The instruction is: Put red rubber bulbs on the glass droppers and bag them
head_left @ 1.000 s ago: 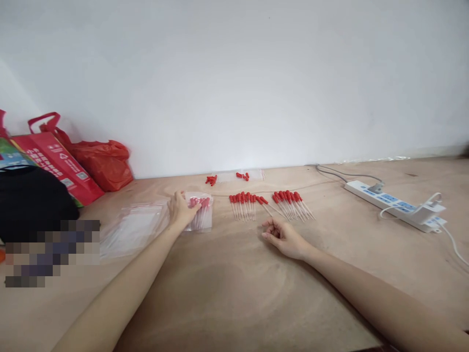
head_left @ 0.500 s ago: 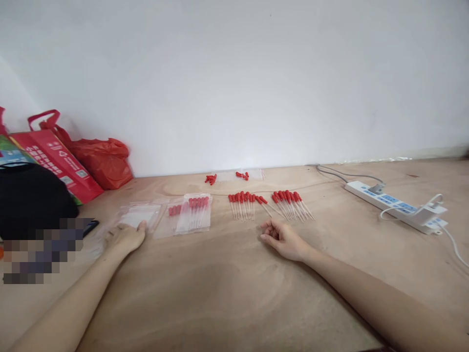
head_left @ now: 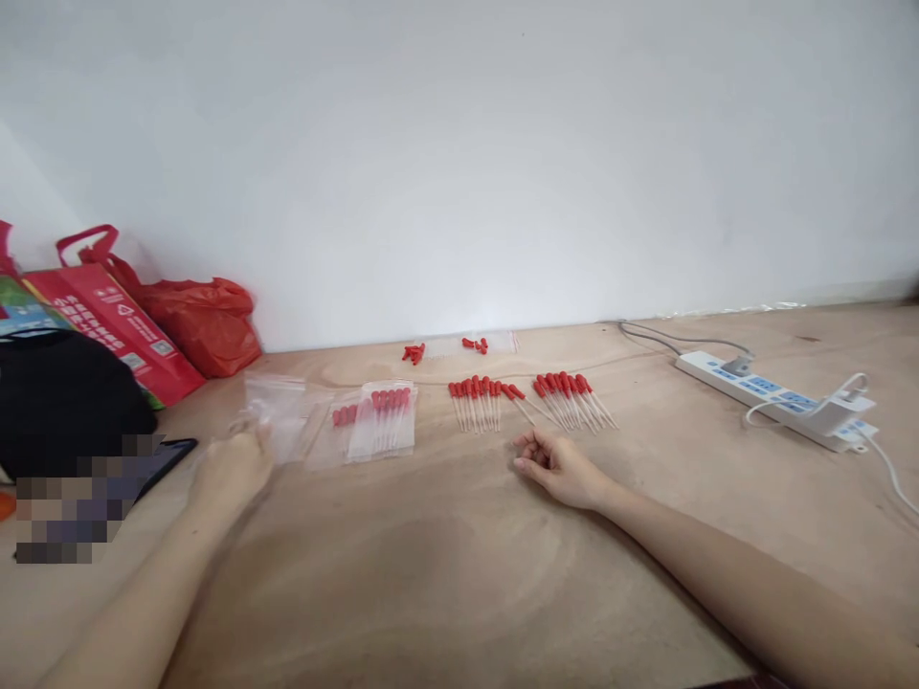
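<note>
At the left, my left hand (head_left: pixel 234 464) is closed, somewhat blurred, on the near edge of a clear plastic zip bag (head_left: pixel 277 407). My right hand (head_left: pixel 560 471) rests on the table with its fingers loosely curled in and nothing visible in them. Just beyond it lie droppers with red rubber bulbs: a left row (head_left: pixel 475 402), two slanted ones (head_left: pixel 518 394) and a right group (head_left: pixel 574 397). Between my hands are filled zip bags (head_left: pixel 388 426) with red-bulbed droppers inside.
Loose red bulbs (head_left: pixel 414 354) and a clear bag (head_left: pixel 503 343) lie near the wall. A white power strip (head_left: pixel 772 397) with cables sits at the right. Red bags (head_left: pixel 208 321), a black cloth item (head_left: pixel 68 392) and a phone (head_left: pixel 168 459) are at the left.
My left hand has pulled back slightly toward me and left, its fingers now closed on a zip bag where they lay spread on it. My right hand has stayed in place.
</note>
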Action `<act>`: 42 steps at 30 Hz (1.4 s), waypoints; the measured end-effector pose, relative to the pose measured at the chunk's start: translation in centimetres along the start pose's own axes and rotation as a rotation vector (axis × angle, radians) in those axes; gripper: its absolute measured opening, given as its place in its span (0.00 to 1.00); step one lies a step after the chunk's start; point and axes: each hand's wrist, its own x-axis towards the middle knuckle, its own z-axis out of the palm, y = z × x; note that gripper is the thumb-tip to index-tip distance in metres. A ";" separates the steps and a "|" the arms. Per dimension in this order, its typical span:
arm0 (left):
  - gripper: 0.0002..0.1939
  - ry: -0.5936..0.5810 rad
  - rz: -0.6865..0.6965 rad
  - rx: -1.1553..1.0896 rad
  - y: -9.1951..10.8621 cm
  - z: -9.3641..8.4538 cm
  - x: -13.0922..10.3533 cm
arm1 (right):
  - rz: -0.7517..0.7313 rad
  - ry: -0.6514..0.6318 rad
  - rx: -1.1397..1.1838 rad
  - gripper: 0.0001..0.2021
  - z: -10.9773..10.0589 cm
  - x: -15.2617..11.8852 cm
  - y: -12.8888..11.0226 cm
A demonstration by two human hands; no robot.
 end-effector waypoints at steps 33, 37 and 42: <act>0.28 -0.540 1.011 -0.253 12.5 3.9 -9.9 | -0.557 -0.489 -0.301 0.23 -2.1 -0.9 -1.8; 0.29 -0.573 1.021 -0.263 11.9 3.5 -9.5 | -0.519 -0.490 -0.220 0.18 -2.4 -0.7 -1.6; 0.26 -0.526 1.079 -0.301 11.6 3.1 -9.2 | -0.481 -0.523 -0.095 0.15 -2.9 -0.3 -1.2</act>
